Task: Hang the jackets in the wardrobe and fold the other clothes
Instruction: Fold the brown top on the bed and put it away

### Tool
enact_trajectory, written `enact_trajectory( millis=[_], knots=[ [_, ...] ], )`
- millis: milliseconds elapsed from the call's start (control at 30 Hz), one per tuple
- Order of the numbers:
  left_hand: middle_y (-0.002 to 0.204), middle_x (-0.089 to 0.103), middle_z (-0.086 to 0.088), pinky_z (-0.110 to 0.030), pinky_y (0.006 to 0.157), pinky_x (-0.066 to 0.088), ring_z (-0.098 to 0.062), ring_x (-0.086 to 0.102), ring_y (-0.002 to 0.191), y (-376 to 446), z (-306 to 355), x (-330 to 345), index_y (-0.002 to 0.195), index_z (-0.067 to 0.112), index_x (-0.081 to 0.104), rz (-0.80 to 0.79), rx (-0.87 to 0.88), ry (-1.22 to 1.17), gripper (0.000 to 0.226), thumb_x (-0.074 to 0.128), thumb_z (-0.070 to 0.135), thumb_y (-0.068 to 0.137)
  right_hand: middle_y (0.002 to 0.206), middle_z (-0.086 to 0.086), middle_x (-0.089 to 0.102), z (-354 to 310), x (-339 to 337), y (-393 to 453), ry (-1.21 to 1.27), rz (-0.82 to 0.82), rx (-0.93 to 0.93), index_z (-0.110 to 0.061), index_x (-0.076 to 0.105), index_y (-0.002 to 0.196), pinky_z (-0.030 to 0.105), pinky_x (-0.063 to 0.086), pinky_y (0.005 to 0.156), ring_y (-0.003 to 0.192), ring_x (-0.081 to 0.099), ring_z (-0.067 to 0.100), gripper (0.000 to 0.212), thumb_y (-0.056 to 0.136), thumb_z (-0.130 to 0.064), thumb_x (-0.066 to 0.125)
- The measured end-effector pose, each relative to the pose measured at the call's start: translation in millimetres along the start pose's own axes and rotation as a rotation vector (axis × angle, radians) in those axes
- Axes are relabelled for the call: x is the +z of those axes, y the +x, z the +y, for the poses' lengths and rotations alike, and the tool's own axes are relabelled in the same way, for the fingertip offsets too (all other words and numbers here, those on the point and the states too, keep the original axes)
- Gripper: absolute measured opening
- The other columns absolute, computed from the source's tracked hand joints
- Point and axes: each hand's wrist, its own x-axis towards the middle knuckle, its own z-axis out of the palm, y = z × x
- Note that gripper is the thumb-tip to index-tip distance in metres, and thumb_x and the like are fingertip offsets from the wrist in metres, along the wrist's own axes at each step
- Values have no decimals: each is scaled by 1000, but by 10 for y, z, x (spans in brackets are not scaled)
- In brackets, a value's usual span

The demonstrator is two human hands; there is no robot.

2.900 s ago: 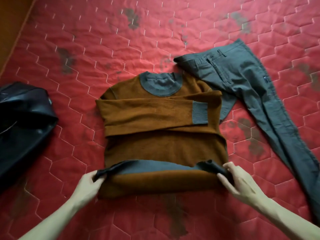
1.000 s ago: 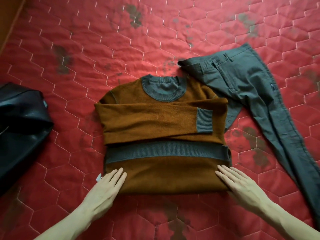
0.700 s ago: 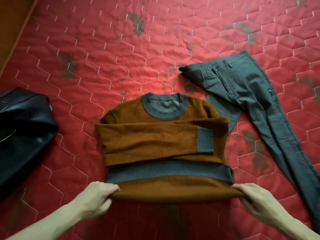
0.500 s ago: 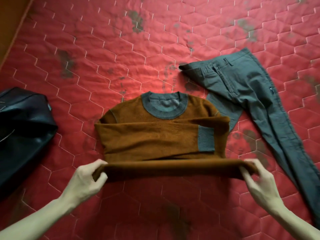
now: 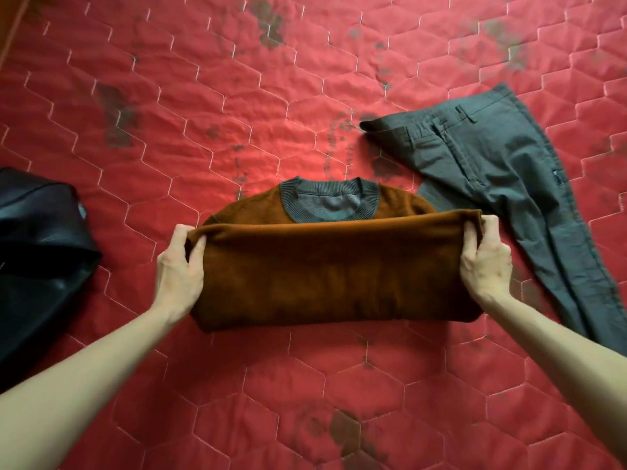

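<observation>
A brown sweater (image 5: 332, 276) with a grey collar lies in the middle of the red quilted bed. Its lower part is folded up over the crossed sleeves, and the fold's top edge reaches just below the collar. My left hand (image 5: 179, 266) grips the left end of that raised edge. My right hand (image 5: 485, 262) grips the right end. Grey trousers (image 5: 502, 184) lie spread out diagonally to the right, close to my right hand. A black leather jacket (image 5: 37, 259) lies crumpled at the left edge.
The red quilted bed cover (image 5: 305, 401) with dark stains fills the view. A strip of wooden surface (image 5: 8, 25) shows at the top left corner.
Both hands gripped the folded bottom edge of the sweater, lifted it and carried it away from me over the sleeves, up to the collar. The sleeves and grey hem band are now covered.
</observation>
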Motion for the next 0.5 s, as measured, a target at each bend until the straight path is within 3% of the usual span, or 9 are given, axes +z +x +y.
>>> enact_trajectory(
  millis=[167,267,367,433,500],
  knots=[
    [86,65,-7,-39,71,42,-28,61,81,449,-78,163,98,15,53,-18,-87,39,18,57,30,105,102,37,65,-202,94,242,-159,15,53,-15,48,118,51,44,81,97,63,54,33,109,-46,39],
    [91,70,-5,-44,77,50,-36,65,92,560,-227,285,103,19,55,-80,-176,186,23,59,42,102,104,36,65,-173,208,262,-255,-6,94,-14,51,117,52,45,83,100,63,53,34,108,-46,43],
    [110,70,-13,-49,86,49,-43,64,106,495,-288,371,120,21,51,-129,-256,359,31,53,48,103,105,34,66,-147,313,226,-289,38,140,-10,52,115,51,46,83,100,63,53,36,107,-45,43],
    [121,62,-17,-54,92,46,-44,58,114,389,-286,380,128,19,46,-52,-207,424,33,53,40,104,114,29,63,-122,362,192,-312,121,80,-10,53,120,52,46,86,106,60,49,35,106,-41,45],
    [135,50,-18,-59,102,42,-42,49,123,270,-296,371,140,14,44,55,-6,517,41,55,31,104,132,22,54,-74,391,148,-355,217,-97,-12,51,136,55,43,100,122,52,44,39,103,-33,51]
  ],
)
